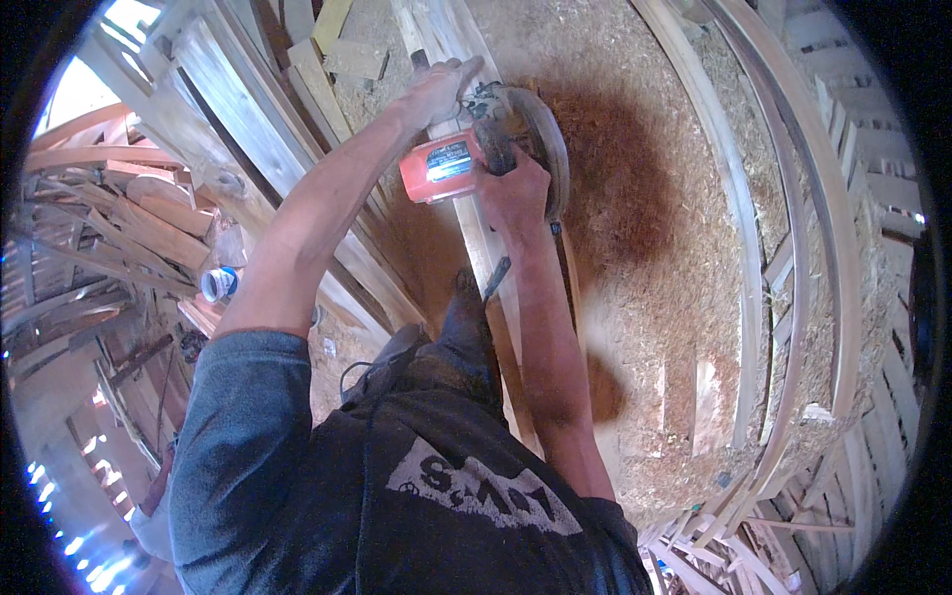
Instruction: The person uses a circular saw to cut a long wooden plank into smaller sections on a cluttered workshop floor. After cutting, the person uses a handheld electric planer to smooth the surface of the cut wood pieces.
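A circular saw (441, 169) with a red motor housing and a round blade guard sits on a long wooden board (481, 243). My right hand (518, 193) is wrapped round its dark rear handle. At the saw's front, my left hand (436, 94) is closed against it, its fingers bent over the front part; their exact grip is partly hidden. A short dark bar (419, 59) sticks out beside the left hand. On the board, nearer my body, lies a slim dark-handled tool (498, 276). The blade itself is hidden.
Long planks (248, 99) lie stacked at the left, near a white and blue container (218, 285). Sawdust (654, 327) covers the ground. Curved timber strips (739, 198) run along the right. Wood offcuts (149, 228) are piled far left. Another person's sleeve (152, 526) shows lower left.
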Demonstrator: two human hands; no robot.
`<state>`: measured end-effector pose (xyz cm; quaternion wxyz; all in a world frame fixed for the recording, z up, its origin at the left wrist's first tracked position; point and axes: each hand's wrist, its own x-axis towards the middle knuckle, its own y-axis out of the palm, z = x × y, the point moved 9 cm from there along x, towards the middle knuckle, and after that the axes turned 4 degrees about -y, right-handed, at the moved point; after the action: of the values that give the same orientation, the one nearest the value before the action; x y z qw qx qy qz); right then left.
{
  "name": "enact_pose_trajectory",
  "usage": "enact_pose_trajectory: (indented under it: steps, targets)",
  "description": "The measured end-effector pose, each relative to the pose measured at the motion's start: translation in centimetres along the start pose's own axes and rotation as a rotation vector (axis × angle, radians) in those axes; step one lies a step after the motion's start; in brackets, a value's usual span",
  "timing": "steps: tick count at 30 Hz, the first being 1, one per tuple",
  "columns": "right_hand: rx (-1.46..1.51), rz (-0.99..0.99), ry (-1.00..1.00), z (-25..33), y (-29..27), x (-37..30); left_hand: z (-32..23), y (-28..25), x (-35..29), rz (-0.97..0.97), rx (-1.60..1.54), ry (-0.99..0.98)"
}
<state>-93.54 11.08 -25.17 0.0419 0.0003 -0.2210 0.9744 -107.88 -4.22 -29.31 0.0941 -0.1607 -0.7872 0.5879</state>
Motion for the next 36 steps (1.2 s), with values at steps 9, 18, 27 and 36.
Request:
enact_pose_trajectory:
  steps: [9, 18, 27, 36]
  targets:
    - [-0.040, 0.033, 0.018, 0.9, 0.7, 1.6, 3.0, 1.0, 2.7, 0.106, 0.067, -0.087]
    - [-0.036, 0.042, 0.055, -0.1, 2.1, 3.4, 4.3, 1.1, 4.0, 0.172, -0.014, -0.109]
    - [-0.117, 0.036, 0.018, 0.1, 4.0, 5.7, 9.6, 4.5, 7.1, 0.105, 0.025, -0.125]
    - [-0.070, 0.055, 0.006, 1.2, 5.3, 7.2, 14.3, 4.1, 7.9, 0.203, -0.255, -0.438]
